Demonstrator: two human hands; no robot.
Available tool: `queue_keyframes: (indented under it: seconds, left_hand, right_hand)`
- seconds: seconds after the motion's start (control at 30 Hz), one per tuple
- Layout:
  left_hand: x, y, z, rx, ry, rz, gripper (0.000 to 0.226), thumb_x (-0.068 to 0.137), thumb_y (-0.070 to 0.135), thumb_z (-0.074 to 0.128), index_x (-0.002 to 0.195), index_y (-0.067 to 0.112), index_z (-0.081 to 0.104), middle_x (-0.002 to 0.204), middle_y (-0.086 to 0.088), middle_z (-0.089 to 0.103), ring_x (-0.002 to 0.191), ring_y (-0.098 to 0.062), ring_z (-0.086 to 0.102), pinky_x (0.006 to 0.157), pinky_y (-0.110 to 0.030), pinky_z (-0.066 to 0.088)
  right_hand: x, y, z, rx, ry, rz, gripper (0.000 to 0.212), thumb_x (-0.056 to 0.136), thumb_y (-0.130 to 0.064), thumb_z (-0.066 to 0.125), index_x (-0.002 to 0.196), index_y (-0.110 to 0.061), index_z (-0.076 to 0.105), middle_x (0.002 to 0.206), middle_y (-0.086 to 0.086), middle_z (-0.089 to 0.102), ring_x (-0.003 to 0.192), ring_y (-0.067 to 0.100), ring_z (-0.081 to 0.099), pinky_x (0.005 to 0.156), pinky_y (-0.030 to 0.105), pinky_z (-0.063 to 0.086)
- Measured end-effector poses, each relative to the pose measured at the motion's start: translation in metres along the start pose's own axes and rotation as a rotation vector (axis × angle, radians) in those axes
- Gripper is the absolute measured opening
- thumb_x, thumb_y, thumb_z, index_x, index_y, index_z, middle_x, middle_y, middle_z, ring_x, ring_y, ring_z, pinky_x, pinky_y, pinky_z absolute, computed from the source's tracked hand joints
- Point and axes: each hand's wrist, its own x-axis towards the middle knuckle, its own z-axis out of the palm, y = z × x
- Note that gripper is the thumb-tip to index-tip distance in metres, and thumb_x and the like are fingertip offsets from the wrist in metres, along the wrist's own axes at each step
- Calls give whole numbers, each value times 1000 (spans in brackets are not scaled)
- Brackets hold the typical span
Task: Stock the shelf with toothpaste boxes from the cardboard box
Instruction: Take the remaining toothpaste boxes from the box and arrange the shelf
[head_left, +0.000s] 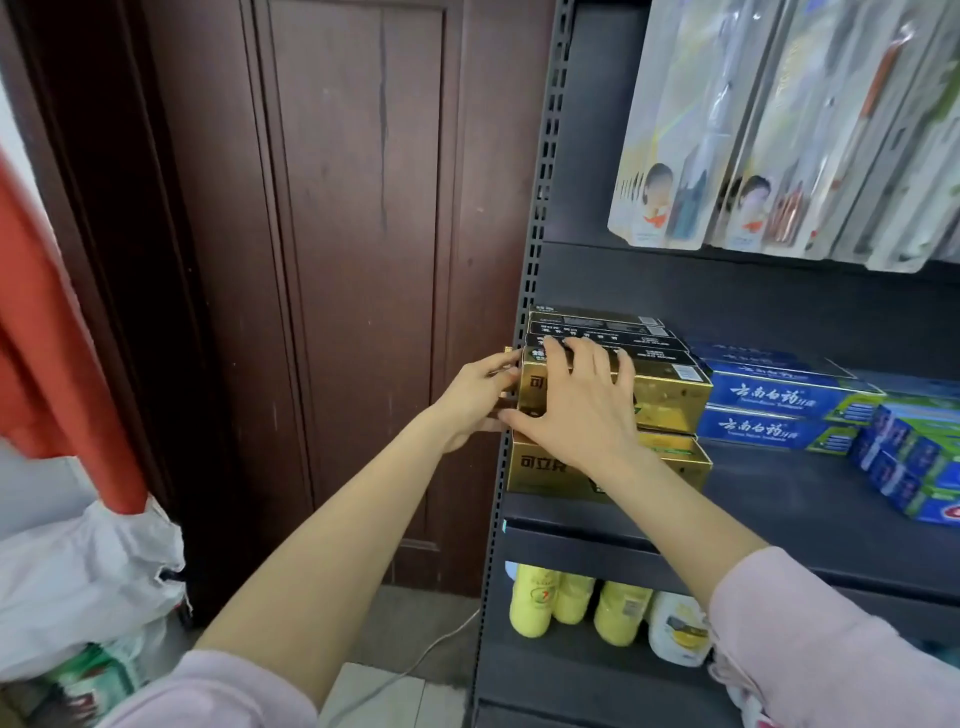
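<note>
A person in pale pink sleeves is reaching both bare arms to the dark metal shelf (779, 499). The right hand (576, 410) is lying over the front of the upper gold cardboard toothpaste box (670, 395), fingers curling over its top edge. The left hand (475, 397) is gripping that box's left end. It is sitting on another gold box (545, 467), with blue toothpaste boxes (779, 400) just beside.
</note>
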Motion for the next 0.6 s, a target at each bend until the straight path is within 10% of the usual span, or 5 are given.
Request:
queue_keyframes:
  seconds: [0.23, 0.4, 0.6]
  left_hand:
    - [1, 2, -15, 133, -209, 1, 55, 99, 3, 35, 145, 34, 34, 135, -4, 50, 112, -15, 49, 76, -28, 52]
    - [7, -15, -27, 277, -320, 71, 76, 90, -15, 36, 151, 27, 17, 154, -8, 29, 139, -22, 34, 108, -34, 36]
    - [26, -30, -25, 172, -206, 48, 52, 104, 24, 32, 152, 21, 12, 159, -4, 15, 146, -20, 14, 118, -35, 14]
  right_hand:
    - [-1, -25, -3, -14, -39, 164, 93, 75, -55, 62, 146, -14, 18, 154, 15, 17, 145, 30, 10, 115, 55, -2]
    - [-4, -37, 3, -20, -15, 215, 88, 80, -46, 61, 148, -18, 14, 153, 14, 17, 145, 29, 8, 116, 51, -6]
    - [0, -37, 9, -66, 24, 243, 77, 81, -48, 60, 144, -20, 26, 148, 9, 30, 141, 26, 23, 118, 48, 4]
